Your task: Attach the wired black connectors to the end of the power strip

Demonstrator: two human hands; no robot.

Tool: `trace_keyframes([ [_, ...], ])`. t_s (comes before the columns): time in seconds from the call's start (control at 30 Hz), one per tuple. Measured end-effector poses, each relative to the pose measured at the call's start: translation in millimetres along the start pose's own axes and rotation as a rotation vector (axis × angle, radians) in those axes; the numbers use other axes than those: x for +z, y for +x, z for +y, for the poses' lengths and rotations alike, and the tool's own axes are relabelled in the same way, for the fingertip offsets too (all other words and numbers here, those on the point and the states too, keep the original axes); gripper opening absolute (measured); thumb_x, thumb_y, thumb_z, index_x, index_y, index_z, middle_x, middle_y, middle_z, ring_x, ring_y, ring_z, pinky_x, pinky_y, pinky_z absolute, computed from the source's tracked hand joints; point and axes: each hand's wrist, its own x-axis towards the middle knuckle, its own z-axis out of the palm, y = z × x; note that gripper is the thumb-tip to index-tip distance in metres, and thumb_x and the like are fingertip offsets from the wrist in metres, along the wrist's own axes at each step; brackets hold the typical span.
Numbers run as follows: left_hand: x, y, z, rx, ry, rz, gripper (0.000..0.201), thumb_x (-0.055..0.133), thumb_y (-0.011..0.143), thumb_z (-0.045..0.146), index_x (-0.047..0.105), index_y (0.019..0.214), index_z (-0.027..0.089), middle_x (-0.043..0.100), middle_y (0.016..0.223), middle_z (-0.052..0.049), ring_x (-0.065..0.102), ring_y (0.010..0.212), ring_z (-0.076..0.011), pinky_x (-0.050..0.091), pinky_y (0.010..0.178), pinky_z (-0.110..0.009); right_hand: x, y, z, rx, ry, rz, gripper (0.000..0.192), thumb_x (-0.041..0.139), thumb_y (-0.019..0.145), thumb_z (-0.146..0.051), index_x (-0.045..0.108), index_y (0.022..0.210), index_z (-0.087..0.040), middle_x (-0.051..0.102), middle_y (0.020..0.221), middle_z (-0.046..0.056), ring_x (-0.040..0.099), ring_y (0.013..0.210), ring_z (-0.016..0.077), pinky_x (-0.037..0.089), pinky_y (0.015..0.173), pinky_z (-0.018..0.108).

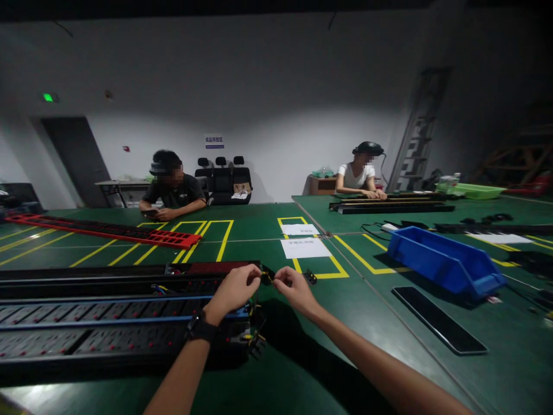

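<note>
My left hand (235, 288) and my right hand (294, 287) meet above the green table (268, 230), fingers pinched together on a small black part with yellow wires (267, 276). A black watch sits on my left wrist. Just under my left hand lie long black power strips (108, 323) with red switches and blue trim, wires sticking out of their right end. A small black connector (310, 277) lies on the table just right of my right hand.
A blue bin (444, 262) and a flat black panel (438, 319) lie to the right. White paper sheets (305, 247) lie in yellow floor-style markings. A red strip (103, 229) lies at far left. Two other people sit at the far side, one beside black strips (389, 204).
</note>
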Motion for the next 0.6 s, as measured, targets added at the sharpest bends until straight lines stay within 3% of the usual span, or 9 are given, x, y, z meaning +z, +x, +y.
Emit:
trace_keyframes([
  [0.1, -1.1, 12.4, -5.0, 0.061, -0.031, -0.143, 0.021, 0.059, 0.093, 0.032, 0.075, 0.099, 0.020, 0.079, 0.097, -0.004, 0.072, 0.088, -0.0189, 0.049, 0.077, -0.026, 19.8, 10.6, -5.4, 0.081, 0.226, -0.082, 0.035, 0.076, 0.078, -0.051, 0.058, 0.084, -0.022, 0.063, 0.068, -0.002, 0.059, 0.063, 0.0153, 0.046, 0.060, 0.026],
  [0.27, 2.3, 14.7, -21.9, 0.063, -0.044, -0.077, 0.025, 0.057, 0.095, 0.036, 0.076, 0.097, 0.019, 0.079, 0.093, -0.004, 0.071, 0.085, -0.0177, 0.049, 0.077, -0.025, 32.5, 25.4, 0.0, 0.109, 0.370, -0.183, 0.050, 0.079, 0.075, -0.064, 0.056, 0.084, -0.022, 0.064, 0.066, -0.002, 0.059, 0.060, 0.0140, 0.046, 0.058, 0.026],
  [0.43, 0.6, 8.0, -31.1, -0.035, -0.054, -0.005, 0.022, 0.057, 0.091, 0.029, 0.076, 0.095, 0.019, 0.079, 0.089, -0.002, 0.070, 0.080, -0.0161, 0.049, 0.074, -0.025, 37.4, 21.1, 13.7, 0.081, 0.311, -0.212, 0.041, 0.061, 0.092, -0.062, 0.058, 0.095, -0.022, 0.068, 0.077, 0.000, 0.062, 0.064, 0.0158, 0.048, 0.060, 0.027],
  [0.6, 2.3, 0.9, -42.4, -0.104, 0.100, 0.085, 0.020, 0.058, 0.088, 0.023, 0.077, 0.092, 0.020, 0.077, 0.087, -0.003, 0.066, 0.075, -0.0151, 0.047, 0.072, -0.026, 31.8, 6.1, 16.0, -0.081, -0.004, -0.032, 0.028, 0.052, 0.098, -0.045, 0.063, 0.091, -0.020, 0.067, 0.083, 0.002, 0.060, 0.077, 0.0179, 0.047, 0.072, 0.028],
])
